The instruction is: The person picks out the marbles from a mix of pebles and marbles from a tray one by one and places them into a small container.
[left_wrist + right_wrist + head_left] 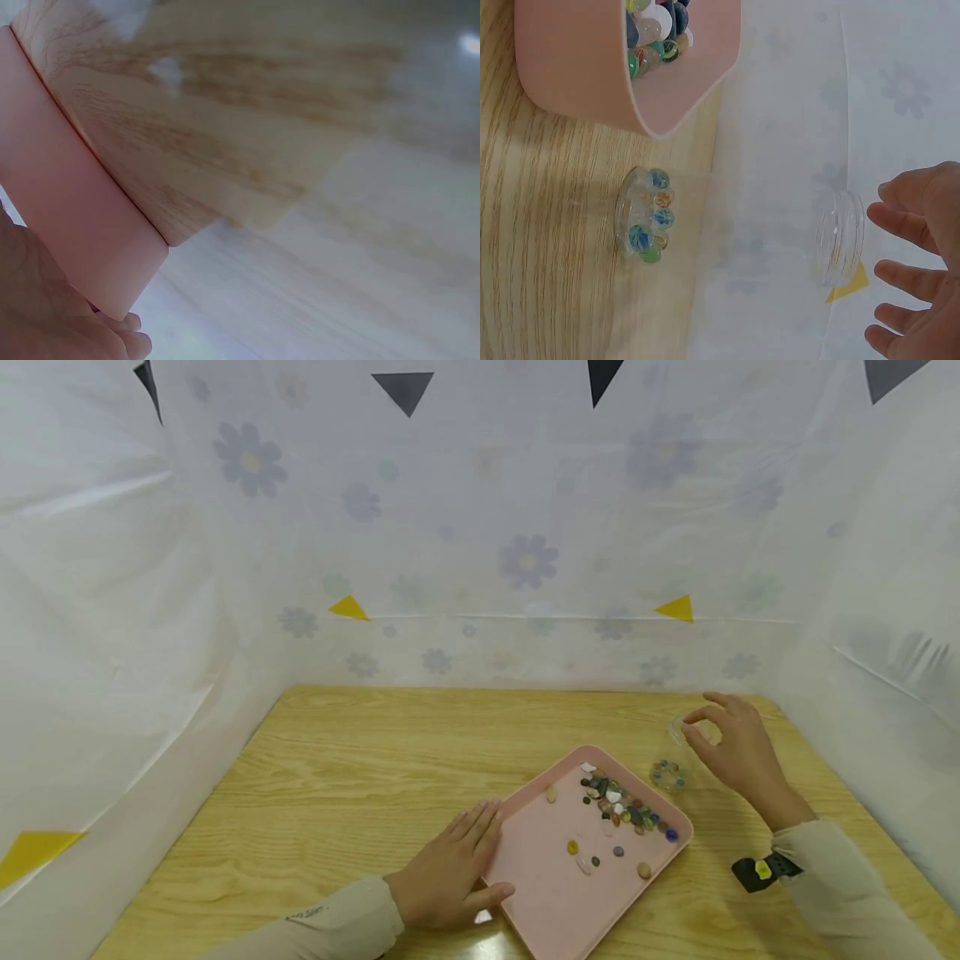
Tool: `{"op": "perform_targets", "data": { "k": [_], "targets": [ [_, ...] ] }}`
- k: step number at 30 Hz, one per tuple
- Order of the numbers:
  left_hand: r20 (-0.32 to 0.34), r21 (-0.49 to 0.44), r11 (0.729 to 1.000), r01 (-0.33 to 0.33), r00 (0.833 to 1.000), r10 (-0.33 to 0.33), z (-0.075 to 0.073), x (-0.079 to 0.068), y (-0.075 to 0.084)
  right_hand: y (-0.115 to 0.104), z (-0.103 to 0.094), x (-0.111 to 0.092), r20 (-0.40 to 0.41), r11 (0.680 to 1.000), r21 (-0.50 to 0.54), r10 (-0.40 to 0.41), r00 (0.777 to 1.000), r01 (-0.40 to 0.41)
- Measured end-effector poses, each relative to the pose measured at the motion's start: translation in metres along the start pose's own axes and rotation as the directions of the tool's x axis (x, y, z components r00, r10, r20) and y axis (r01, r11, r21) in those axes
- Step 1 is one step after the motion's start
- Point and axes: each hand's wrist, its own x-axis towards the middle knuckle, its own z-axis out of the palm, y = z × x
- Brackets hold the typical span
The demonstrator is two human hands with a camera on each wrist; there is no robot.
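Observation:
My left hand (448, 870) lies along the left edge of a pink tray (542, 893), its fingers stretched along the rim and thumb over the near side. In the left wrist view the tray's side wall (82, 187) shows beside the fingers. A clear jar (842, 238) stands upright beyond the tray's right side, with several glass marbles (660, 217) on its bottom. My right hand (741, 750) hovers at the jar's mouth, thumb and index tips close together, other fingers spread, nothing visible between them. Mixed marbles and pebbles (615, 797) cluster along the tray's far right side.
A few loose stones, among them a yellow one (572, 847) and a tan one (644, 870), lie apart in the tray. The wooden table (337, 760) is enclosed by white flowered sheeting (465, 510) at the back and sides.

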Motion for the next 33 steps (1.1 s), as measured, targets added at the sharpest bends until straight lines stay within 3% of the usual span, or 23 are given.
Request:
{"op": "perform_targets", "data": {
  "k": [7,13,18,21,27,33],
  "targets": [
    [0.021,0.005,1.000,0.012,1.000,-0.013,-0.001,0.000,0.000,-0.021,0.013,-0.001,-0.015,0.983,0.026,-0.183,0.983,0.183],
    [0.009,0.016,1.000,0.006,1.000,-0.007,0.000,0.000,-0.001,-0.032,0.035,-0.006,0.067,0.954,0.016,-0.301,0.951,0.300],
    [0.008,0.029,1.000,-0.006,1.000,0.006,0.000,0.000,0.000,-0.038,0.053,-0.014,0.116,0.927,-0.068,-0.361,0.925,0.370],
    [-0.007,0.044,0.999,-0.015,1.000,0.016,0.001,0.001,-0.001,-0.040,0.061,-0.017,0.159,0.918,-0.109,-0.363,0.918,0.382],
    [-0.005,0.043,0.999,-0.010,1.000,0.010,0.001,0.001,-0.001,-0.038,0.073,-0.022,0.266,0.936,-0.138,-0.281,0.922,0.325],
    [-0.004,0.046,0.999,-0.011,1.000,0.011,0.001,0.001,-0.001,-0.034,0.083,-0.024,0.305,0.935,-0.175,-0.246,0.920,0.308]
  ]
}}
